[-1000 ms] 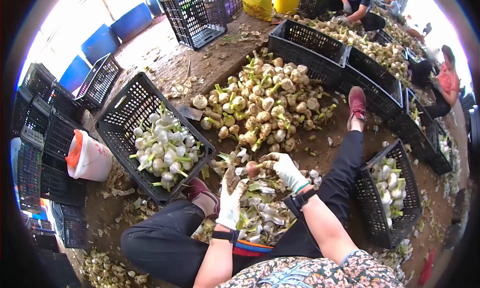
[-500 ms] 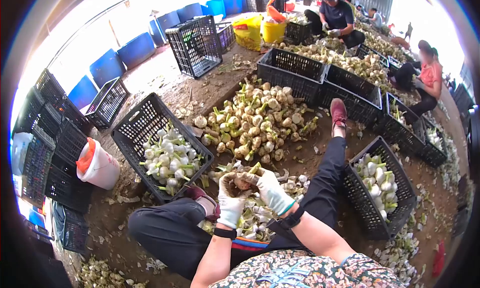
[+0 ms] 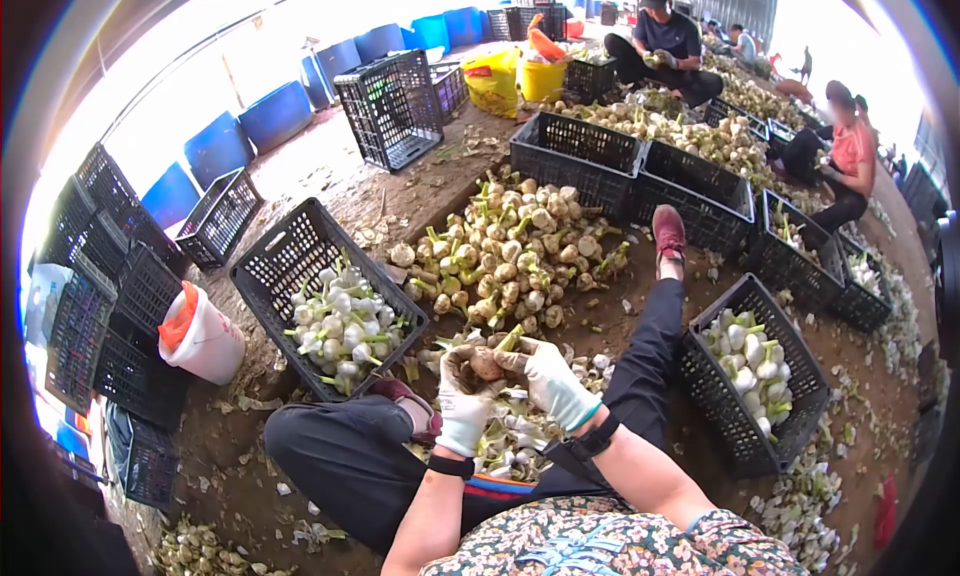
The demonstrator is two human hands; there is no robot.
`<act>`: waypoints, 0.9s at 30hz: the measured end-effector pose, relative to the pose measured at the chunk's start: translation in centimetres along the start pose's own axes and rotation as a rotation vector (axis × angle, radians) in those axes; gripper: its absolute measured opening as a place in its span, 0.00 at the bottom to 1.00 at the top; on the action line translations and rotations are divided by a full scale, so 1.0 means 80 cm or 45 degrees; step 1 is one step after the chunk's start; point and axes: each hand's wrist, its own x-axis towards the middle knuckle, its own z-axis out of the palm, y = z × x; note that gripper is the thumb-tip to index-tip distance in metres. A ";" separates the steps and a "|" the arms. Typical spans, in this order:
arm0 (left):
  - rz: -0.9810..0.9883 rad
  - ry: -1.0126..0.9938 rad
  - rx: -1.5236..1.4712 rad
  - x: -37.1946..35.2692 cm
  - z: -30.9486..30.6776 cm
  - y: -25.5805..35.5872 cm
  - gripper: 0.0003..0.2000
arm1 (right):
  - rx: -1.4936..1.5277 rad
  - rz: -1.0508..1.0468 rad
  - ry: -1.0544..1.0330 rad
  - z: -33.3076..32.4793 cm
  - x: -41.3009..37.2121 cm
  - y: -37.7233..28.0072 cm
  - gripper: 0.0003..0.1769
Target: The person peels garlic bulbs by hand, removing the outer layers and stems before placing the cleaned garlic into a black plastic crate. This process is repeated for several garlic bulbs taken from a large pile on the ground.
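Note:
Both my hands wear white gloves with soiled fingers and meet above my lap. My left hand (image 3: pixel 463 401) is wrapped round a brownish garlic bulb (image 3: pixel 485 365). My right hand (image 3: pixel 548 376) pinches the green stem (image 3: pixel 510 338) of that bulb from the right. Under the hands lie loose peeled skins and stems (image 3: pixel 515 438). Beyond them spreads a heap of unpeeled garlic (image 3: pixel 520 241). Cleaned white bulbs fill part of a black crate (image 3: pixel 345 321) to the left, and more lie in a crate (image 3: pixel 750 366) to the right.
Black crates (image 3: pixel 575 156) line the far side of the heap. A white bucket (image 3: pixel 205 346) with orange cloth stands left, near stacked crates (image 3: pixel 75 316). Two people (image 3: pixel 668 46) (image 3: pixel 845 161) sit at the upper right among garlic. My legs (image 3: pixel 645 346) flank the skins.
The view has shifted slightly. Both hands stay together on the same bulb, and the right hand's fingers have moved a little along its stem.

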 end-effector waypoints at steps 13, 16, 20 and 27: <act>-0.595 -0.060 -0.597 -0.003 0.002 0.002 0.20 | -0.868 -0.438 0.107 -0.017 -0.010 -0.012 0.15; -0.509 -0.069 -0.064 -0.006 0.004 0.011 0.22 | -0.681 -0.525 0.013 -0.027 -0.004 0.003 0.12; -0.414 0.047 -0.136 -0.001 0.001 0.016 0.24 | -0.744 -0.512 0.096 -0.021 -0.007 0.003 0.10; -0.371 0.057 -0.336 -0.002 -0.003 0.023 0.26 | 0.407 -0.140 0.324 -0.053 0.013 0.012 0.08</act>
